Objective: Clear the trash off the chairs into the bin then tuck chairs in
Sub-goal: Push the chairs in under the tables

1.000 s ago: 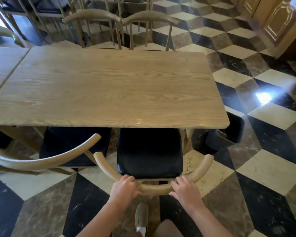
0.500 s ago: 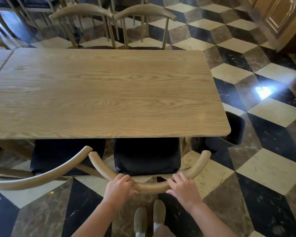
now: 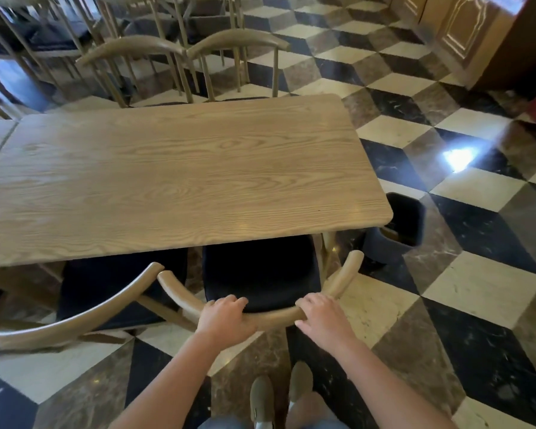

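The tucking-in step is in hand, judging by how things lie: no trash shows on either near seat, and the person stands behind the right-hand chair with the curved pale-wood backrest and black padded seat (image 3: 260, 274). The left hand (image 3: 226, 320) wraps its fingers over the top rail of the backrest, and the right hand (image 3: 322, 317) lies on the rail just beside it, fingers curled over the front edge; each grip is closed on the rail with nothing else held.

The seat's front part already lies under the edge of the light oak-grain rectangular table (image 3: 180, 181), while its rear part and the backrest stand out from it. The next move likely calls for a straight, even push from both hands, keeping the right arm end clear of the table leg.

A second matching chair (image 3: 75, 317) sits just to the left, its rail end almost touching the first. A small dark bin (image 3: 406, 212) stands on the chequered marble floor (image 3: 477, 305) by the table's right corner.
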`<state>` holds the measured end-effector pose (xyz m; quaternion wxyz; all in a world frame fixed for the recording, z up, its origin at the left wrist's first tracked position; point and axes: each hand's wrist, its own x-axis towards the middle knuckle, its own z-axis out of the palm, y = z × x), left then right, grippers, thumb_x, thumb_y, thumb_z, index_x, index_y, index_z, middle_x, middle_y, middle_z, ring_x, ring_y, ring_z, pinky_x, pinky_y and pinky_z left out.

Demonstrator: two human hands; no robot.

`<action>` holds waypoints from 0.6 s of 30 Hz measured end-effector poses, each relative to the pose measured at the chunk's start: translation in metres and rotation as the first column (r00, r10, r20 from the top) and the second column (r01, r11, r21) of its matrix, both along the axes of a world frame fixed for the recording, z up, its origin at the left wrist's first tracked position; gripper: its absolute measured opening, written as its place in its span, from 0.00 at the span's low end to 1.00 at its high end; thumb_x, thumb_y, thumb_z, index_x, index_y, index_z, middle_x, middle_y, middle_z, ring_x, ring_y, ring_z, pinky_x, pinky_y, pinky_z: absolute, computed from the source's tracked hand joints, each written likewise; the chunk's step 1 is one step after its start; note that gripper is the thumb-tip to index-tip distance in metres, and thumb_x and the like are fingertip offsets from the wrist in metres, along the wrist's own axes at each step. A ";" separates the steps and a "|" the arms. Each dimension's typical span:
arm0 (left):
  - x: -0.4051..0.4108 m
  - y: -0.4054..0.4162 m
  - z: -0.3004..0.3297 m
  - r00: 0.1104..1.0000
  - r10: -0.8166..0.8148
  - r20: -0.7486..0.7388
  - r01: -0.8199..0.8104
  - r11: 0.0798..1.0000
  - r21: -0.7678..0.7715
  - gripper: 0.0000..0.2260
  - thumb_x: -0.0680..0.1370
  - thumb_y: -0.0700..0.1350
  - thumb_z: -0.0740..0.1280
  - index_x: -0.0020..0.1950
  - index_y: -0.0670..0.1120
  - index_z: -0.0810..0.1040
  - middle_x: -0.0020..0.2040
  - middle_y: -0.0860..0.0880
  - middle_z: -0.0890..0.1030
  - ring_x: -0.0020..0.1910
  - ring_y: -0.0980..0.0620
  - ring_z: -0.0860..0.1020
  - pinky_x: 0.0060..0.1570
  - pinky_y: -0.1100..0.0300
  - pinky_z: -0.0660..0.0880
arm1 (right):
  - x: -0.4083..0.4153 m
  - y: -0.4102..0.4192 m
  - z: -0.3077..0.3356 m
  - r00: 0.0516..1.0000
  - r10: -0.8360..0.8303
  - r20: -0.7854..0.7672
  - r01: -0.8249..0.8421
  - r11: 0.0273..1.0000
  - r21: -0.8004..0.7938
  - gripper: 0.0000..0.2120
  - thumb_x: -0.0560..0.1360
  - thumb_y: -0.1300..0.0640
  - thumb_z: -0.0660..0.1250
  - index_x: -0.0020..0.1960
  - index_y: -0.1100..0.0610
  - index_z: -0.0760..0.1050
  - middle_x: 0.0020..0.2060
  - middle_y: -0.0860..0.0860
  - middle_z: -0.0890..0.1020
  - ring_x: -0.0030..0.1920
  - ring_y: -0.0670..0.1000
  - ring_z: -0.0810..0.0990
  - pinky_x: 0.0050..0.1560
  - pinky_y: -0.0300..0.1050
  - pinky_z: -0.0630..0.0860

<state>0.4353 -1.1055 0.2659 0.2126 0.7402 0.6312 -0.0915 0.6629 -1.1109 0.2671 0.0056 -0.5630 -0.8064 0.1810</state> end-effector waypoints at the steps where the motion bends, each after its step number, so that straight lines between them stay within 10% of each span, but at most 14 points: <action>1: 0.007 0.004 0.005 1.000 -0.009 0.015 0.009 1.000 0.012 0.25 0.70 0.62 0.61 0.63 0.50 0.72 0.56 0.50 0.77 0.55 0.47 0.76 0.53 0.54 0.71 | 0.006 -0.003 0.002 1.000 -0.026 -0.015 0.026 0.999 0.023 0.18 0.77 0.48 0.63 0.65 0.53 0.71 0.60 0.50 0.77 0.63 0.50 0.72 0.67 0.46 0.66; 18: 0.333 0.027 0.065 0.936 -0.337 0.098 0.312 0.928 0.204 0.16 0.76 0.58 0.59 0.55 0.50 0.76 0.50 0.51 0.79 0.47 0.52 0.77 0.48 0.56 0.75 | 0.307 -0.047 0.044 0.899 -0.439 0.004 0.435 0.892 0.126 0.14 0.76 0.48 0.64 0.60 0.50 0.74 0.54 0.48 0.80 0.54 0.49 0.76 0.55 0.43 0.74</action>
